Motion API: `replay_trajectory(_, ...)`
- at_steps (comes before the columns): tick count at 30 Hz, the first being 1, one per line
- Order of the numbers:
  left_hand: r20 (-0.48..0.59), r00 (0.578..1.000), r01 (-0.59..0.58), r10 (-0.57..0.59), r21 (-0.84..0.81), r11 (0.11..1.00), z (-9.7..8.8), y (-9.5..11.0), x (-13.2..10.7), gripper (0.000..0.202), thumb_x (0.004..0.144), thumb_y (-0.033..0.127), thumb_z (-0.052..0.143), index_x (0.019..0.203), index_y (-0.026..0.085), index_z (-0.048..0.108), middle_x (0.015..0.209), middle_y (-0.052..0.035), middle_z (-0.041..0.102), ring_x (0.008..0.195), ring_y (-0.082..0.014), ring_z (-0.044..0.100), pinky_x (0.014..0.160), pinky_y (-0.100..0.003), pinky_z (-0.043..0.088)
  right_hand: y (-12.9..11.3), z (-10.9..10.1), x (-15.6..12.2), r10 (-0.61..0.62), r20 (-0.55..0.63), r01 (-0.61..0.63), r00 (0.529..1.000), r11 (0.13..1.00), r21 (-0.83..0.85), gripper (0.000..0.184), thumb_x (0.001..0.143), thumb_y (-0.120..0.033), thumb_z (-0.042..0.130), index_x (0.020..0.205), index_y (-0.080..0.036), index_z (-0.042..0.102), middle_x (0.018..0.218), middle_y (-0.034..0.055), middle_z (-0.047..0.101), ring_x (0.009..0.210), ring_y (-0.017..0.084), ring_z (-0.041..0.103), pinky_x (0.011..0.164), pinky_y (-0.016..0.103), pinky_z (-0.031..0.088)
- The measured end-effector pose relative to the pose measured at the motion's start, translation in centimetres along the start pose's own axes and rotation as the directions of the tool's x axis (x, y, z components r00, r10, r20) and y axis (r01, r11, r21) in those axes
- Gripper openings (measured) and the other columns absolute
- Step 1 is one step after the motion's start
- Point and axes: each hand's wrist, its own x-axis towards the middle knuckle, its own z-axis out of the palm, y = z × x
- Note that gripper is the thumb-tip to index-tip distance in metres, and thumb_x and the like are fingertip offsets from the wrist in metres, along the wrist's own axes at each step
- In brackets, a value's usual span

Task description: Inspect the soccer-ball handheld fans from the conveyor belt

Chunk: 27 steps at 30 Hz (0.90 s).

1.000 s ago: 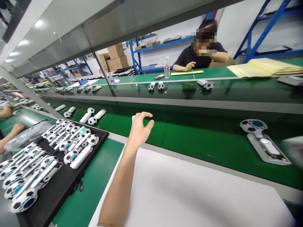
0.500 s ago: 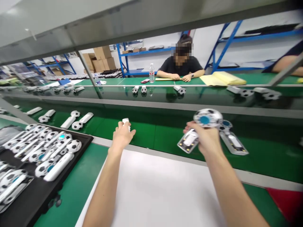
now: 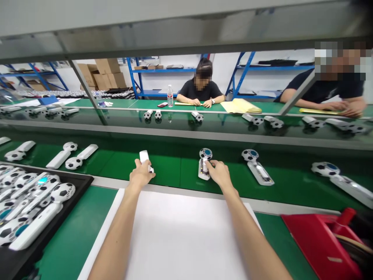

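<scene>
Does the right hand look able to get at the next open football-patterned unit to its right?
Probably yes: only green surface shows between the right hand and that football-patterned unit. That hand is at another unit, though, so it would likely have to leave it first.

A clear bottle (image 3: 170, 97) stands on the far bench (image 3: 136, 104), left of a dark-shirted person (image 3: 201, 92); yellow sheets (image 3: 240, 106) lie just right. Behind, cardboard boxes (image 3: 108, 76) are stacked beside blue shelving (image 3: 177, 70).
</scene>
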Motion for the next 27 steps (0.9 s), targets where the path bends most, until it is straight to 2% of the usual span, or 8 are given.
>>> replay_trajectory(4, -0.088, 0.995, -0.044, 0.037, -0.078, 0.996, -2.3, 0.8, -1.6, 0.038, 0.084, 0.046, 0.052, 0.12, 0.035, 0.06, 0.125, -0.0081, 0.049, 0.084, -0.0273, 0.066, 0.076, -0.041, 0.048, -1.4, -1.8, -0.3, -0.06, -0.017, 0.058, 0.998, 0.991, -0.121, 0.055, 0.088, -0.039, 0.054, 0.127, -0.001, 0.061, 0.133, 0.0309, 0.051, 0.132, 0.047, 0.04, 0.109, 0.061, 0.026)
replay_trajectory(8, -0.091, 0.982, -0.188, 0.165, -0.433, 0.882, -5.1, 1.5, -4.3, 0.03, 0.08, 0.049, 0.056, 0.099, 0.03, 0.07, 0.097, -0.0037, 0.064, 0.077, -0.0209, 0.062, 0.06, -0.028, 0.045, -5.1, -3.0, -3.0, -0.253, 0.167, 0.267, 0.953, 0.961, -0.067, 0.053, 0.087, -0.041, 0.06, 0.134, -0.016, 0.059, 0.138, 0.0146, 0.054, 0.128, 0.029, 0.051, 0.11, 0.042, 0.036)
replay_trajectory(10, -0.041, 0.967, -0.216, 0.251, -0.653, 0.725, -6.1, 1.8, -5.6, 0.03, 0.077, 0.048, 0.058, 0.091, 0.025, 0.072, 0.08, -0.0029, 0.064, 0.065, -0.017, 0.056, 0.048, -0.023, 0.037, -7.3, -3.0, -5.2, -0.38, 0.359, 0.397, 0.853, 0.917, 0.027, 0.063, 0.077, -0.046, 0.074, 0.136, -0.029, 0.057, 0.142, 0.0046, 0.052, 0.128, 0.023, 0.051, 0.108, 0.034, 0.04)
replay_trajectory(12, 0.007, 0.949, -0.182, 0.315, -0.804, 0.566, -6.6, 2.1, -6.5, 0.033, 0.073, 0.048, 0.059, 0.088, 0.021, 0.072, 0.071, -0.0022, 0.061, 0.055, -0.0137, 0.049, 0.041, -0.021, 0.031, -9.2, -2.7, -7.5, -0.467, 0.579, 0.472, 0.668, 0.868, 0.155, 0.078, 0.071, -0.044, 0.08, 0.142, -0.03, 0.051, 0.147, 0.005, 0.046, 0.132, 0.025, 0.047, 0.105, 0.036, 0.042)
replay_trajectory(15, -0.004, 0.945, -0.124, 0.328, -0.93, 0.346, -7.0, 2.2, -6.9, 0.039, 0.069, 0.049, 0.059, 0.085, 0.016, 0.072, 0.067, -0.0027, 0.059, 0.049, -0.0117, 0.045, 0.036, -0.021, 0.03, -11.2, -2.1, -9.9, -0.446, 0.745, 0.423, 0.495, 0.873, 0.241, 0.061, 0.078, -0.039, 0.073, 0.135, -0.026, 0.055, 0.124, 0.0057, 0.062, 0.106, 0.024, 0.06, 0.08, 0.032, 0.049)
replay_trajectory(18, -0.046, 0.96, -0.113, 0.275, -0.967, 0.231, -7.1, 2.1, -6.6, 0.041, 0.072, 0.05, 0.059, 0.087, 0.014, 0.072, 0.068, -0.0034, 0.06, 0.049, -0.0115, 0.045, 0.036, -0.021, 0.031, -12.0, -2.0, -10.9, -0.432, 0.746, 0.352, 0.507, 0.894, 0.279, 0.056, 0.084, -0.029, 0.064, 0.138, -0.028, 0.049, 0.114, 0.0024, 0.065, 0.089, 0.02, 0.062, 0.068, 0.028, 0.045)
replay_trajectory(22, -0.028, 0.951, -0.103, 0.308, -0.968, 0.229, -7.0, 1.9, -6.3, 0.042, 0.079, 0.051, 0.058, 0.095, 0.015, 0.071, 0.069, -0.0026, 0.06, 0.049, -0.0103, 0.043, 0.039, -0.02, 0.032, -12.1, -2.4, -10.9, -0.451, 0.719, 0.351, 0.529, 0.887, 0.299, 0.063, 0.081, -0.019, 0.059, 0.141, -0.031, 0.045, 0.12, 0.0023, 0.063, 0.093, 0.02, 0.06, 0.068, 0.026, 0.044)
replay_trajectory(27, -0.018, 0.92, -0.097, 0.393, -0.978, 0.184, -6.8, 2.2, -6.5, 0.042, 0.081, 0.053, 0.059, 0.098, 0.016, 0.07, 0.073, -0.0024, 0.059, 0.054, -0.0098, 0.044, 0.041, -0.019, 0.028, -11.8, -3.0, -10.8, -0.536, 0.663, 0.399, 0.524, 0.841, 0.364, 0.069, 0.077, -0.009, 0.054, 0.142, -0.03, 0.047, 0.132, 0.0035, 0.059, 0.111, 0.024, 0.057, 0.086, 0.032, 0.046)
